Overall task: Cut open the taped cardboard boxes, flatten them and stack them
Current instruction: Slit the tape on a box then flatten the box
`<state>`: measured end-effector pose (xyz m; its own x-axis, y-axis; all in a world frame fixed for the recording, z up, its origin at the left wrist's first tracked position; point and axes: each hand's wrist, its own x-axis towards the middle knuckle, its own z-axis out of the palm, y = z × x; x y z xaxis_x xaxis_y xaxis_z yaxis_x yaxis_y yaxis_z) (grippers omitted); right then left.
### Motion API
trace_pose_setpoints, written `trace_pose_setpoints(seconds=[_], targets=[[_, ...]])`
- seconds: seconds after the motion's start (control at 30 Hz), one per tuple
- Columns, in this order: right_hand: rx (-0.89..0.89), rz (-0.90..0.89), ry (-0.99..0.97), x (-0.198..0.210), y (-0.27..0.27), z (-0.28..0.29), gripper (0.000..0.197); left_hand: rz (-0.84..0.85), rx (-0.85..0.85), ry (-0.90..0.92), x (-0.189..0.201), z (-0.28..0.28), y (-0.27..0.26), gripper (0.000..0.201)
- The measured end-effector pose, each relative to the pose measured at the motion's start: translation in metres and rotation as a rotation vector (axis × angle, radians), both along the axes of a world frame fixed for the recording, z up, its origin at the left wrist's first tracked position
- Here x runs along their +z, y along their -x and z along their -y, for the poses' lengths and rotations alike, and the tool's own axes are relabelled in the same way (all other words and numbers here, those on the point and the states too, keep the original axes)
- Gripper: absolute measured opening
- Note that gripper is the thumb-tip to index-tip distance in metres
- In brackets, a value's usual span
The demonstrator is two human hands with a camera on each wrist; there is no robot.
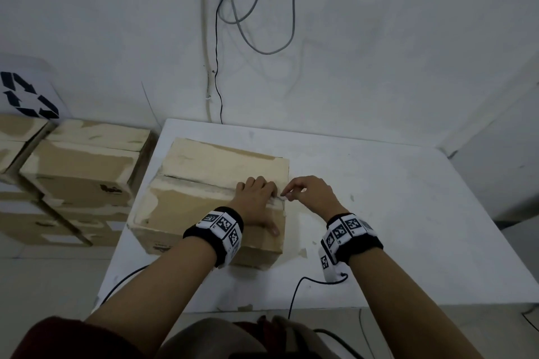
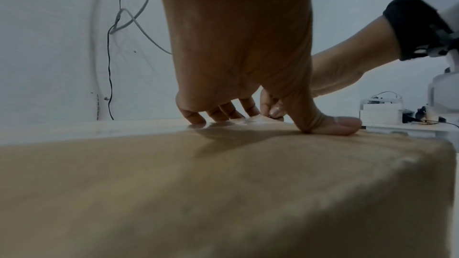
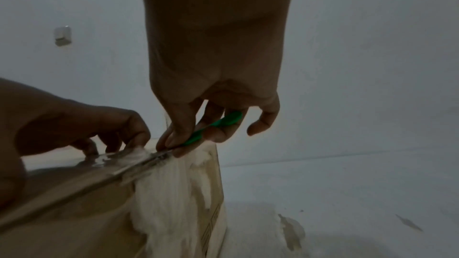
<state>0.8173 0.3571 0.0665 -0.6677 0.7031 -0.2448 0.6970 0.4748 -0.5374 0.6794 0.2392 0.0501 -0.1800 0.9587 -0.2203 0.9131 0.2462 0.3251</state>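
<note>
A taped cardboard box (image 1: pixel 204 166) lies on the white table (image 1: pixel 393 213), its centre seam running left to right. My left hand (image 1: pixel 258 194) presses down on the box top (image 2: pixel 223 193) near the seam's right end, fingers spread and the thumb (image 2: pixel 332 125) flat on the cardboard. My right hand (image 1: pixel 294 192) pinches a green-handled cutter (image 3: pixel 216 124). Its blade (image 3: pixel 151 161) lies in the seam at the box's right edge, just beside my left fingertips (image 3: pixel 139 144). White torn tape (image 3: pixel 168 193) hangs down the box's right side.
Several more taped boxes (image 1: pixel 81 172) are stacked left of the table, beside a white bin with a recycling mark (image 1: pixel 26 96). Cables (image 1: pixel 233 9) hang on the wall behind. A black cable (image 1: pixel 294 291) crosses the table's near edge. Tape scraps (image 1: pixel 303 251) lie by the box.
</note>
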Motion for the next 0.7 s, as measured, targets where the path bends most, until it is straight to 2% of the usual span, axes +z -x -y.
trace_pose_setpoints(seconds=[0.23,0.37,0.5,0.57,0.67,0.7], targets=[[-0.086,-0.197,0.266,-0.010,-0.026,0.002,0.019,0.008,0.009,-0.014,0.004,0.001,0.000,0.083],[-0.035,-0.230,0.382,-0.024,-0.036,0.009,0.020,0.031,0.032,-0.119,0.012,0.002,0.000,0.080],[-0.189,-0.333,0.313,-0.032,-0.045,0.013,0.010,-0.050,0.017,-0.293,0.024,0.005,-0.005,0.081],[-0.286,-0.376,0.235,-0.035,-0.048,0.011,0.014,-0.158,-0.019,-0.381,0.029,0.008,-0.009,0.080],[-0.375,-0.434,0.223,-0.034,-0.050,0.010,0.017,-0.175,-0.033,-0.518,0.036,0.014,-0.015,0.069],[-0.387,-0.451,0.228,-0.032,-0.049,0.010,0.018,-0.184,-0.040,-0.498,0.041,0.016,-0.017,0.063]])
